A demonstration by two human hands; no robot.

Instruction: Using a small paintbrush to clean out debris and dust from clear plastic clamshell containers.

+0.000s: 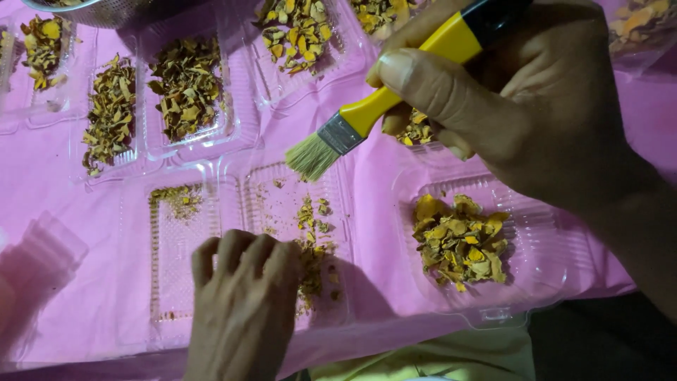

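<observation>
brush [395, 95]: yellow handle with a black end, metal ferrule, pale bristles; long axis runs diagonally, bristles pointing down and left, black end up and right.
brush place: just above the open tray [282, 212], bristle tips hovering over its far edge, not touching it as far as can be seen.
right hand [522, 106]: fingers and thumb wrapped tight round the yellow handle, up and right of the open tray.
left hand [243, 296]: fingers curled, knuckles up, resting on the open tray's near part; holding nothing that shows.
open tray: clear plastic, hinged pair, with a thin scatter of yellow-brown flakes [310, 247].
filled tray [550, 282]: right of the open tray, holding a heap of dried yellow pieces.
cloth [381, 275]: pink, beneath the open tray.
far trays [240, 127]: beyond the open tray, several with dried pieces.
</observation>
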